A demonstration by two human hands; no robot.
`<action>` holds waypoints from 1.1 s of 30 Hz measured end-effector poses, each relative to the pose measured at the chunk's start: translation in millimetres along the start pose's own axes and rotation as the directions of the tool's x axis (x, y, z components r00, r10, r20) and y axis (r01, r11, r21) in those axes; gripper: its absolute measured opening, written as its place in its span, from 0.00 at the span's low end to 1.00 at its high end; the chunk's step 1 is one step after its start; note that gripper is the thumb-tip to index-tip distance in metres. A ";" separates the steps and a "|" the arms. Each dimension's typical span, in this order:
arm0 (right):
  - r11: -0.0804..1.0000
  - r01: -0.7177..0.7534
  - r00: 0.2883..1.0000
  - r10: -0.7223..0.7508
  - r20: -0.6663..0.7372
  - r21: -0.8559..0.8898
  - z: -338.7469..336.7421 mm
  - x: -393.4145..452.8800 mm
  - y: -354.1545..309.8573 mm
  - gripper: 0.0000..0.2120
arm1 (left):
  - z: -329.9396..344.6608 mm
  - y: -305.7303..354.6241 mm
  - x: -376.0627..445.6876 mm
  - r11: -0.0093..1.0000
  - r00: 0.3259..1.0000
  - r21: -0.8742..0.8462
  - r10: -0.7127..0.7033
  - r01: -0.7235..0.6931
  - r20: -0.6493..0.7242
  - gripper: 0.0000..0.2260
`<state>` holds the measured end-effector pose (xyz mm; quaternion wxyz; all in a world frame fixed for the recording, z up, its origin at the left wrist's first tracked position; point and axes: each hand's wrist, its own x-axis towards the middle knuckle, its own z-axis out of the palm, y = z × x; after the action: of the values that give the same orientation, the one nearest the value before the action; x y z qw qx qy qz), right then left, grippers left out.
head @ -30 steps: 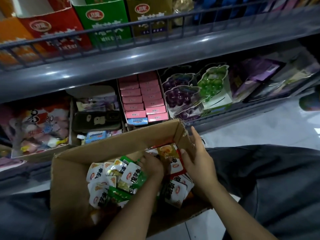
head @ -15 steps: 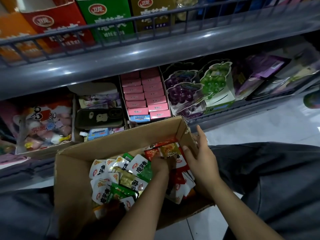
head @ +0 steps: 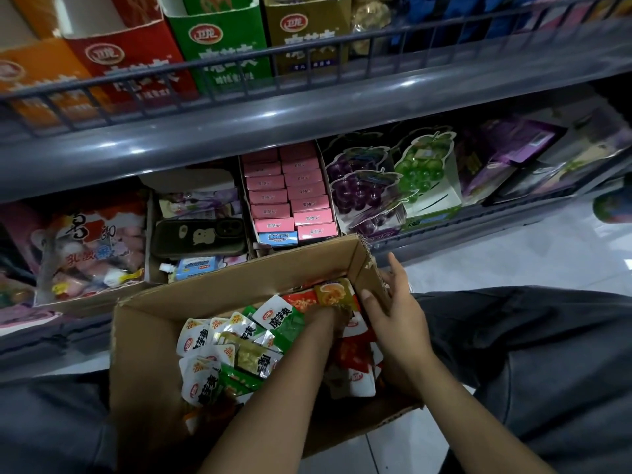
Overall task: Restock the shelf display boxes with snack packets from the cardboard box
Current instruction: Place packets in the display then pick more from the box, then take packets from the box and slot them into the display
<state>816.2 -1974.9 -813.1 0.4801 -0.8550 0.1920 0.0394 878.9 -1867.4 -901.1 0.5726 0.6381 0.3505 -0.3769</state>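
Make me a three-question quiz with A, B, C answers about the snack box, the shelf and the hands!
1. Where is the left hand?
A. Inside the cardboard box, among the snack packets
B. On the top shelf
C. On the floor

2. What colour is the display box between the red and olive ones on the upper shelf?
A. Blue
B. Green
C. Pink

3. What is the right hand doing?
A. Holding a phone
B. Waving in the air
C. Touching the cardboard box's right wall

Answers: 1 A, it reaches down into the packets. 2 B, its front is green. 3 C, its fingers lie along that wall.
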 end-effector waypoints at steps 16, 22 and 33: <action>0.986 0.079 0.997 -0.077 0.018 -0.148 -4.7 -11.6 -36.8 0.26 | -134.7 46.7 -132.2 0.987 0.864 -0.077 0.161 -0.142 0.477 0.16; 0.988 0.111 0.968 -0.131 0.213 0.104 -8.5 -38.9 -89.0 0.22 | -150.7 43.9 -178.0 0.957 0.861 -0.211 0.273 -0.198 0.430 0.20; 0.806 -0.255 0.927 0.045 0.373 0.535 -3.7 -38.5 -116.4 0.17 | -149.5 29.8 -190.5 0.840 0.884 -0.503 0.380 -0.206 0.271 0.23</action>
<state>822.8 -1912.6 -707.6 0.7363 -0.6318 0.1765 0.1660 827.5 -1724.6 -710.0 0.8129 0.4506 0.2150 -0.2998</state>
